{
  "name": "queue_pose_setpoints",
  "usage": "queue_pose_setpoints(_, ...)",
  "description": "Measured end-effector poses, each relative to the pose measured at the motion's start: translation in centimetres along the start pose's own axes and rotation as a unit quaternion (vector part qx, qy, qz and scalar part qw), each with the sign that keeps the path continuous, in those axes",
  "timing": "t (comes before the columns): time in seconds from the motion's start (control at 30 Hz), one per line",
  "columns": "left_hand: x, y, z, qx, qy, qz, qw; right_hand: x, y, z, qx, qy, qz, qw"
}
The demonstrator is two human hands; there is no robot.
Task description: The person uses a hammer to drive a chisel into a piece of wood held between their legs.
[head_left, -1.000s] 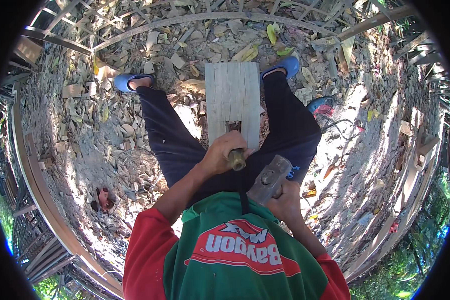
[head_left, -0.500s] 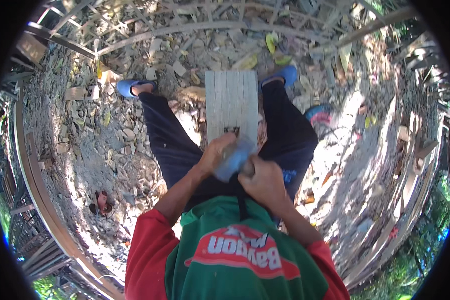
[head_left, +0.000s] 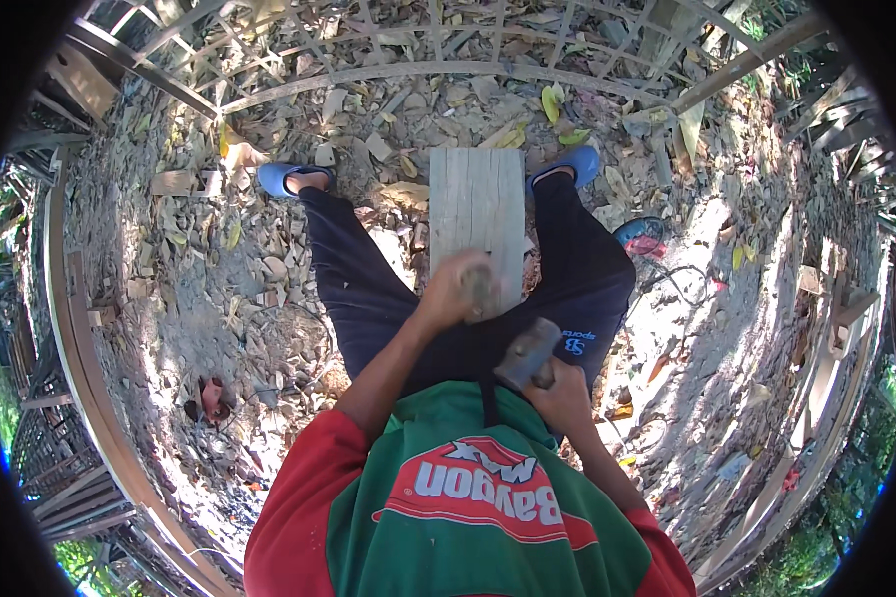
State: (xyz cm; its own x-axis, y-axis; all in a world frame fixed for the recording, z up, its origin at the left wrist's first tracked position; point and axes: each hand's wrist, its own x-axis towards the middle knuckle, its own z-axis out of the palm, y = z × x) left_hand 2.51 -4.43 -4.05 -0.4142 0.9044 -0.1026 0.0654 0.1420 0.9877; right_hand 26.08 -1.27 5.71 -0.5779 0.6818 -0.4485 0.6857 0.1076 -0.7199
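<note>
A thick grey wooden board (head_left: 476, 204) lies lengthwise between my legs, its near end at my lap. Over that near end my left hand (head_left: 450, 291) is closed around a short, stubby brownish tool (head_left: 481, 287). Motion blur and the hand hide the tool's lower part, so its kind is unclear. My right hand (head_left: 564, 396) grips a hammer (head_left: 528, 353) close to its head, above my right thigh. The heavy grey metal head points up and left, apart from the left hand's tool.
Dry leaves and wood chips (head_left: 269, 269) litter the ground. Blue shoes (head_left: 579, 164) are on my feet. A wooden lattice (head_left: 448, 70) crosses the far side, and a curved wooden rail (head_left: 95, 418) runs along the left. A reddish object (head_left: 211, 398) lies at left.
The hammer has swung away from my left hand, to the right and toward my body. My left hand has turned over the board and now covers the dark hole seen there before.
</note>
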Motion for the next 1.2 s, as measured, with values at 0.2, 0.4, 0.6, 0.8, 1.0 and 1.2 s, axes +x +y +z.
queue_pose_setpoints(0.2,5.0,11.6,-5.2,-0.205,0.204,0.101,0.952,-4.7,3.3,-1.9,0.105,0.052,0.156,0.981)
queue_pose_setpoints(0.4,-0.8,16.8,-4.6,-0.056,0.120,0.122,0.984,-6.5,0.5,-4.7,0.287,0.076,-0.011,0.955)
queue_pose_setpoints(0.6,-11.4,14.5,3.2,-0.286,0.073,0.004,0.956,-6.7,-2.6,-3.6,0.329,-0.013,-0.169,0.929)
queue_pose_setpoints(0.8,-14.8,12.4,11.1,-0.251,0.125,-0.047,0.959,-7.0,0.7,-3.9,0.215,-0.068,-0.114,0.968)
queue_pose_setpoints(1.0,-16.2,11.9,9.9,-0.243,-0.031,-0.142,0.959,-8.3,3.8,-1.6,0.293,-0.096,-0.042,0.950)
queue_pose_setpoints(1.2,-16.4,8.4,7.3,-0.123,-0.078,-0.114,0.983,-8.8,5.2,-0.2,0.276,-0.098,0.002,0.956)
